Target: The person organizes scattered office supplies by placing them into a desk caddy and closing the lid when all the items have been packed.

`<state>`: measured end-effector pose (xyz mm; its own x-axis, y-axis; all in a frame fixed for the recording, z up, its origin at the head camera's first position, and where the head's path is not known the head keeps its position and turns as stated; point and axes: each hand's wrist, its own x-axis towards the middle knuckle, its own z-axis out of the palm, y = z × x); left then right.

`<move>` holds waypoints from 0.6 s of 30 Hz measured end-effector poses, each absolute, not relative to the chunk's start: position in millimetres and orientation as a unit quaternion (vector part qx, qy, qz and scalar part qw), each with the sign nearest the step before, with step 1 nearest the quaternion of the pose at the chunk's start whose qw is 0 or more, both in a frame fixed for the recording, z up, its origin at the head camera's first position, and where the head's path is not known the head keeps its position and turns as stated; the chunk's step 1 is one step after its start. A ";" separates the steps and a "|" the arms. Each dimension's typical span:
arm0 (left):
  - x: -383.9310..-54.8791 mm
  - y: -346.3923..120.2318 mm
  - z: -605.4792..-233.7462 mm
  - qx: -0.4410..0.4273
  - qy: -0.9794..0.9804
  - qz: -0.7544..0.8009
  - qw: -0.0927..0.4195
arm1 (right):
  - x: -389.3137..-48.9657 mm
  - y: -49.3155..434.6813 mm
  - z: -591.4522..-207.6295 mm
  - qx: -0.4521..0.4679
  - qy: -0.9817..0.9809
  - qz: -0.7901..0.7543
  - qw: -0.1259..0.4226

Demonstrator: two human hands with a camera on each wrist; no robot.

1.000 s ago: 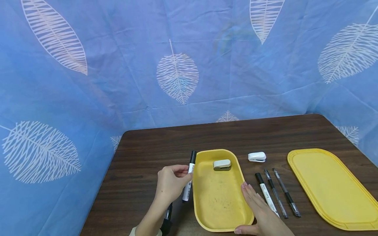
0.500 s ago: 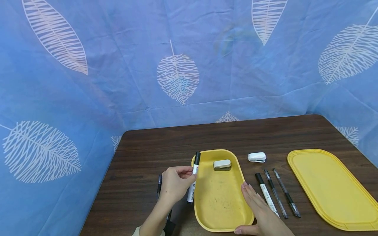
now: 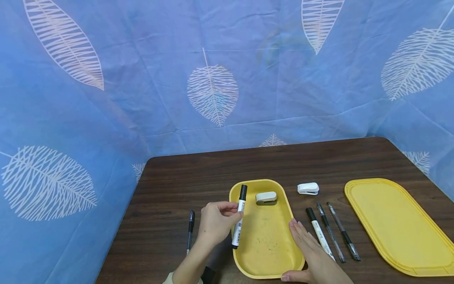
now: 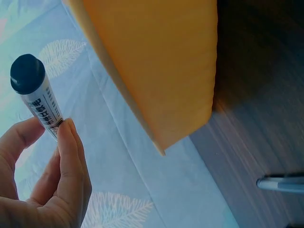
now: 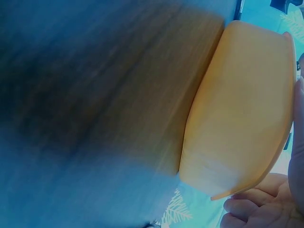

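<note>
With the left grip, pinches a marker lying to its right, pointing lengthwise away and a bit right, over the left edge of the yellow box. Looks white, with black ends and small dark writing. With the right grip, spread out and farther off, touches the box's right edge.

No word, brand or number is coming out legibly. Bold black characters are running along the white barrel of the marker that the left hand is holding over the left edge of the tray; a line of smaller print is running beside them. In the left wrist view both are appearing too blurred to read. A second marker, lying beyond the tray's right edge, is carrying print too small for reading.
</note>
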<state>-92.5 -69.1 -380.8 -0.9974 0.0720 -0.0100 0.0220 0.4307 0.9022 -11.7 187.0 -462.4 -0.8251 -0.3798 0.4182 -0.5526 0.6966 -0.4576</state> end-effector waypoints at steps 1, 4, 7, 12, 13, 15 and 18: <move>-92.6 -68.2 -381.3 0.027 0.844 0.535 0.026 | -11.6 186.9 -462.1 0.255 -0.910 0.293 0.146; -92.9 -65.7 -383.1 0.027 0.840 0.541 0.032 | -11.4 186.7 -461.1 0.250 -0.912 0.295 0.139; -93.4 -63.1 -385.5 0.028 0.837 0.545 0.038 | -11.3 186.0 -460.0 0.247 -0.913 0.297 0.134; -94.4 -57.2 -390.4 0.021 0.830 0.555 0.044 | -10.9 185.3 -459.2 0.241 -0.914 0.299 0.129; -94.5 -55.7 -391.2 0.021 0.828 0.558 0.045 | -10.8 185.3 -459.2 0.241 -0.915 0.297 0.130; -94.2 -52.9 -392.8 0.022 0.823 0.565 0.047 | -10.6 185.3 -459.4 0.242 -0.915 0.295 0.131; -93.1 -48.8 -395.0 0.026 0.817 0.573 0.047 | -10.5 185.3 -460.1 0.244 -0.915 0.291 0.134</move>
